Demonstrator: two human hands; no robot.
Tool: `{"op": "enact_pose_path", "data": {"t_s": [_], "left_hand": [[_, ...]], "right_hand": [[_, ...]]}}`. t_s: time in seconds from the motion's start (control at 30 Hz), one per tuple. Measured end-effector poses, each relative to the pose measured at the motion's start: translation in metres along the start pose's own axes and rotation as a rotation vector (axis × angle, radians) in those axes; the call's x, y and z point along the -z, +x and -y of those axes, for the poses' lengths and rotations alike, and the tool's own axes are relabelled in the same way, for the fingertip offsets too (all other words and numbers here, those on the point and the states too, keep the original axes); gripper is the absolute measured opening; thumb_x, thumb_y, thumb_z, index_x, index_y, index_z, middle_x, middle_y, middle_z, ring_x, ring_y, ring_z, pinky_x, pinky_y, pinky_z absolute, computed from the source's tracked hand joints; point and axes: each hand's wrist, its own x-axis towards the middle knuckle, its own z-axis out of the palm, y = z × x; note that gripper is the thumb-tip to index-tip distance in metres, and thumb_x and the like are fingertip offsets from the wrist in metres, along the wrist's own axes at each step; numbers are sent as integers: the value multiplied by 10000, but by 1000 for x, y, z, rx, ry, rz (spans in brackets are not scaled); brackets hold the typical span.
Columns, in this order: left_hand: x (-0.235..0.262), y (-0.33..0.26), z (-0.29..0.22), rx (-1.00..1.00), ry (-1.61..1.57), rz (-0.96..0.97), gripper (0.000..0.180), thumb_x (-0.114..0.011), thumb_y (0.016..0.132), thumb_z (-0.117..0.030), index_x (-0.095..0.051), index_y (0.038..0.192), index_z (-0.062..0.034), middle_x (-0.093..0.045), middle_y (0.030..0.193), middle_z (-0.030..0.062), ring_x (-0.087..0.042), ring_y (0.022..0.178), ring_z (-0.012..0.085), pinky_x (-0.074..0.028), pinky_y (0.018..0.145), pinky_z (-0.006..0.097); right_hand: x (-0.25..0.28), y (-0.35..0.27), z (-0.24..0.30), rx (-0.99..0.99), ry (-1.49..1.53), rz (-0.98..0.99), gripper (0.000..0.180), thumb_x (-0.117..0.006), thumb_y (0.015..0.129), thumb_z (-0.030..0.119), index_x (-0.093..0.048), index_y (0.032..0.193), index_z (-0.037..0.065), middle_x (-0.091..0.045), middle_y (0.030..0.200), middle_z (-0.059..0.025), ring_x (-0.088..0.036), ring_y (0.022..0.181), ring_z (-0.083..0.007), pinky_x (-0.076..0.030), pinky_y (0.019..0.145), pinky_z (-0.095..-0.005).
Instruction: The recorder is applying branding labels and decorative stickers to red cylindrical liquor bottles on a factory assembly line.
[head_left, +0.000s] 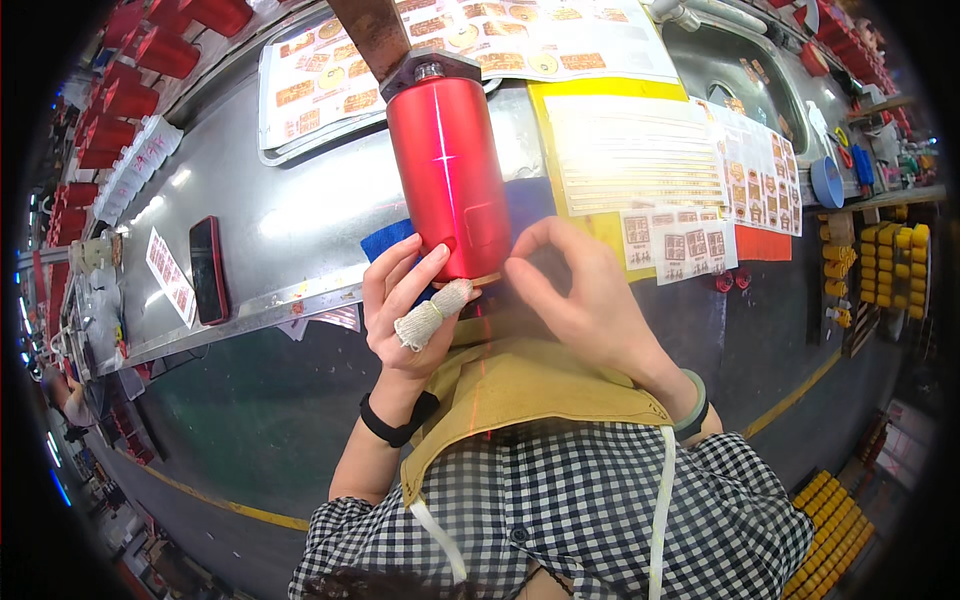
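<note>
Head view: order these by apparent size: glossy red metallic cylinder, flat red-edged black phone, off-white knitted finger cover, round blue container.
1. Glossy red metallic cylinder, clearly largest
2. Flat red-edged black phone and off-white knitted finger cover: too alike to rank
3. Round blue container, smallest

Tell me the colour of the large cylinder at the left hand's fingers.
The cylinder is shiny red, showing best in the head view.
</note>
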Motion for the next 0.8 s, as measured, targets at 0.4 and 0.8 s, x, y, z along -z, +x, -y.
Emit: {"op": "enact_pose_path", "data": {"t_s": [0.4, 0.8], "left_hand": [[6, -3, -2, -80, 118, 52, 252, -848, 767, -10, -783, 981, -128, -742, 1183, 90, -657, 1140, 337, -560, 908, 405], [13, 9, 6, -200, 144, 179, 159, -782, 812, 10, -725, 932, -79, -721, 1235, 107, -636, 1180, 382, -575, 936, 434]], "right_hand": [[-3, -2, -2, -3, 5, 2, 182, -710, 928, 159, -630, 990, 8, -674, 861, -132, -671, 750, -225, -513, 677, -347], [-2, 0, -13, 0, 2, -28, 161, -657, 939, 158, -639, 992, 8, -675, 880, -125, -614, 695, -213, -479, 638, -345]]}}
